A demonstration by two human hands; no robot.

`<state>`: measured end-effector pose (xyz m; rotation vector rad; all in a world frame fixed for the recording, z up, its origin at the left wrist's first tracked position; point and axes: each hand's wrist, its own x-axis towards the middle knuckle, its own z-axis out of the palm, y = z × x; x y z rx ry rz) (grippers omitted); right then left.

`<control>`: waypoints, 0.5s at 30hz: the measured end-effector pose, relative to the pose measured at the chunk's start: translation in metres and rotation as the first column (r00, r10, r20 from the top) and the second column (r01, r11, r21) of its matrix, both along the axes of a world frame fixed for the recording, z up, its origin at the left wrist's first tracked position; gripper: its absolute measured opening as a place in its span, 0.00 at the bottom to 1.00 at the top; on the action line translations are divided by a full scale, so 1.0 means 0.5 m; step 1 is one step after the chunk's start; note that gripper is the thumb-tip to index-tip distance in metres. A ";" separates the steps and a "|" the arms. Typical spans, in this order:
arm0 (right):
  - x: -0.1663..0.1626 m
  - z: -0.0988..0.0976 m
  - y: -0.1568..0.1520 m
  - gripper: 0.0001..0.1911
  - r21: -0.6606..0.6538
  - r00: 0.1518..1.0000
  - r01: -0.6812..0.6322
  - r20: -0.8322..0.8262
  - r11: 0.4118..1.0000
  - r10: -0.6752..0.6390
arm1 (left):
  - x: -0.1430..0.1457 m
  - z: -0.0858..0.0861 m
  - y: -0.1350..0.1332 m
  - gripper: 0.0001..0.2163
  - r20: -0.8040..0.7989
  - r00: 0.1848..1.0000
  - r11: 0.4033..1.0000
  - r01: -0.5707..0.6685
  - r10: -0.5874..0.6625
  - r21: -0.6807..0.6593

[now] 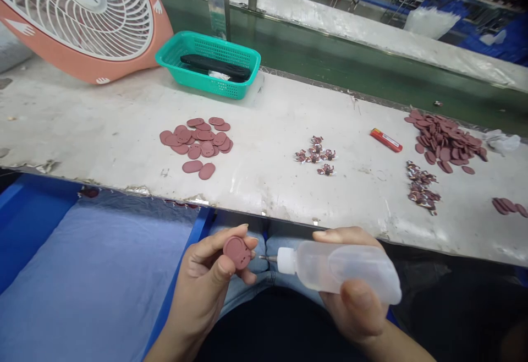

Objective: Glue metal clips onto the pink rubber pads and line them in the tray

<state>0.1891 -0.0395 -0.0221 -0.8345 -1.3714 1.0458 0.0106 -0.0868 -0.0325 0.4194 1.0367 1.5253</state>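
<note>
Right now, the left hand (202, 274) pinches a round maroon rubber disc (237, 252) between thumb and fingers, just beside the needle tip (267, 258) of a plastic squeeze bottle (342, 271) clasped in the right hand (355, 301). Both hands sit below the bench's front edge (103, 169). Across the bench lie loose maroon discs (196, 142), small printed pieces (315, 153) and a red lighter (385, 140), with a green basket (208, 64) and pink fan (82, 15) along the back edge.
</note>
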 end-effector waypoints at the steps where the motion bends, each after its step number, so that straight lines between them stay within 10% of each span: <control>1: -0.001 -0.001 0.001 0.17 0.004 1.000 0.016 0.002 1.000 -0.016 | 0.000 -0.001 0.000 0.16 0.002 1.000 1.000 0.000 0.000 -0.004; 15: -0.012 0.021 0.016 0.16 -0.063 0.998 0.010 0.069 0.998 -0.006 | 0.003 -0.006 -0.001 0.18 -0.055 0.994 0.990 -0.098 0.093 -0.101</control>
